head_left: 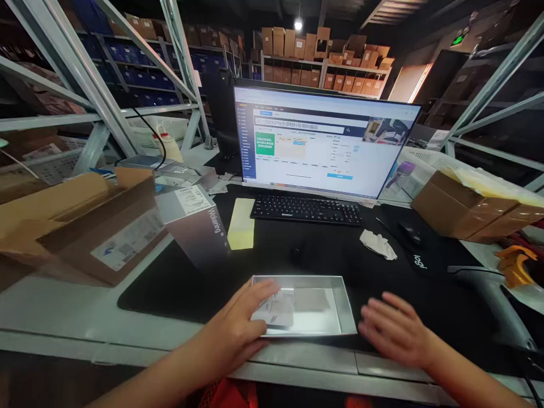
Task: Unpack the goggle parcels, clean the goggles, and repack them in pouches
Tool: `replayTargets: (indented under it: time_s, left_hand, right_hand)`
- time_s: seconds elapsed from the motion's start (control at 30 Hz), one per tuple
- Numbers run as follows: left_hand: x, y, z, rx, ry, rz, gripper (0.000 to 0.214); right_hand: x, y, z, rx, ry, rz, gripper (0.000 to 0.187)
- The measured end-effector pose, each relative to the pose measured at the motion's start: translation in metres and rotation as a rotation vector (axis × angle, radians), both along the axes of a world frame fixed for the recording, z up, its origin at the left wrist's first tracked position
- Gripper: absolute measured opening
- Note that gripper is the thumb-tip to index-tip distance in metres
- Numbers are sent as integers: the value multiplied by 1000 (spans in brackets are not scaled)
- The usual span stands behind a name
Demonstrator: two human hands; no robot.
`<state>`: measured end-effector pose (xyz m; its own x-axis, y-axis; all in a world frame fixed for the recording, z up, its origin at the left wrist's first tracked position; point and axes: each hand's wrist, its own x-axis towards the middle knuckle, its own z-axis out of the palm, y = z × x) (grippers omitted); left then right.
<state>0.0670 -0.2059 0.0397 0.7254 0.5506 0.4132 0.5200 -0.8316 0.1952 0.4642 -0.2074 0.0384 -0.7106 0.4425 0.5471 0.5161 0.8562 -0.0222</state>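
A shallow silver-white box (pixel 345 306) lies open on the black desk mat near the table's front edge. My left hand (pixel 238 323) grips its left end, with fingers reaching over the rim and the thumb at the near side. Beneath those fingers, a small printed paper or packet (pixel 278 310) rests inside the box; its kind is unclear. Just off the box's right end is my right hand (pixel 395 331), empty, slightly blurred, its fingers stretched out. A tall grey box (pixel 193 221) marked "Wokening" stands behind and left of the open box.
Behind the box are a keyboard (pixel 306 211), a lit monitor (pixel 318 144), a yellow notepad (pixel 242 224) and a crumpled white cloth (pixel 378 245). A mouse (pixel 410 232) and a handheld scanner (pixel 497 300) lie right. Cardboard boxes flank both sides: left (pixel 85 243), right (pixel 463 209).
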Motion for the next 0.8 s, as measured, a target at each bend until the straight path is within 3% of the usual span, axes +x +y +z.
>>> replayTargets:
  time_s: [0.07, 0.17, 0.23, 0.33, 0.5, 0.67, 0.8]
  left_hand:
    - [-1, -5, -17, 80, -120, -26, 20]
    - [-1, -10, -21, 144, -181, -29, 25]
    - [-1, -11, -17, 163, -179, -31, 25]
    - [-2, -11, -12, 201, -163, -14, 23]
    - [1, -5, -4, 285, -169, 15, 17]
    - [13, 4, 6, 348, -177, 29, 18]
    - [17, 9, 4, 318, -189, 43, 18]
  right_hand:
    - [0, 22, 8, 151, 89, -246, 56]
    - [-1, 62, 17, -173, 56, -432, 71]
    - [-1, 82, 16, -399, 46, -436, 85]
    - [2, 94, 9, -530, 67, -429, 93]
    - [5, 85, -1, -498, 68, -432, 94]
    - [1, 81, -13, -401, 117, -598, 90]
    - [1, 83, -9, -322, 197, -539, 82]
